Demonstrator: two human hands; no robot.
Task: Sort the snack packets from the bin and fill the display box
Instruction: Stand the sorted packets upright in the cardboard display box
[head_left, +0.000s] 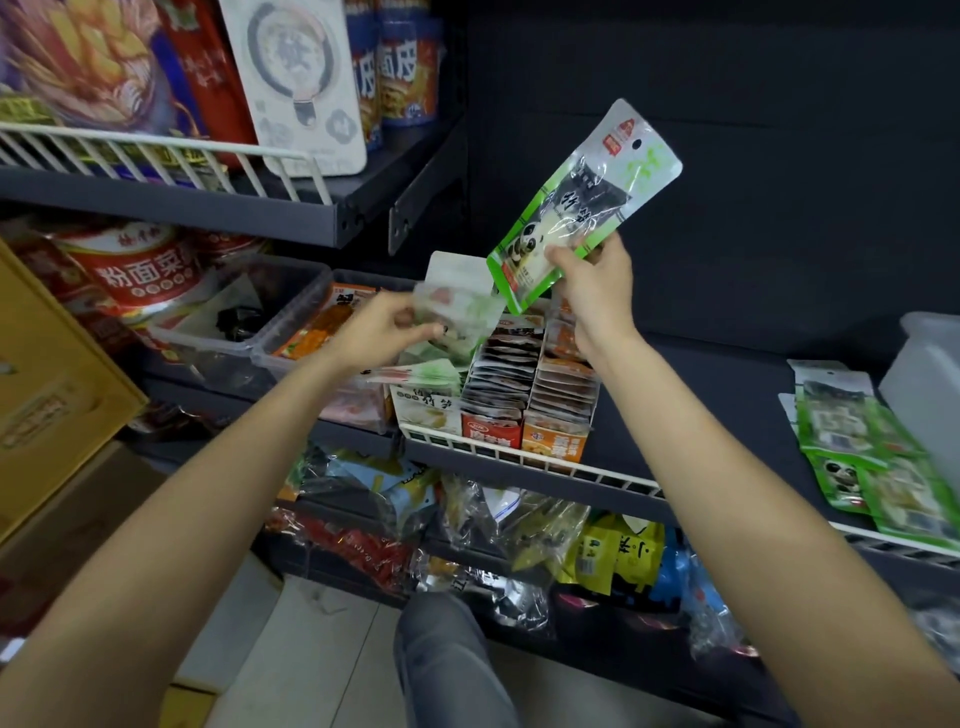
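1. We see one green panda packet (576, 208) held up in the air above the shelf, tilted, its hang-hole end up and to the right. The right hand (592, 283) pinches its lower edge between thumb and fingers.
2. Below and to the left, the left hand (387, 325) curls round a blurred bunch of pale green-and-white packets (454, 325); we cannot count them. The bunch sits at the leftmost display box (423, 413), at its top.
3. We count three display boxes side by side behind the white wire rail (519, 457): the pale one, a red-fronted box (491, 431) and an orange-fronted box (553, 441), the last two packed with upright packets.
4. Far right on the same shelf lies a loose pile of green packets (872, 467), at least four, near a translucent bin (930, 384).
5. Left of the boxes we note two clear tubs (291, 322).
6. The lower shelf holds mixed snack bags (519, 535), too jumbled to count.
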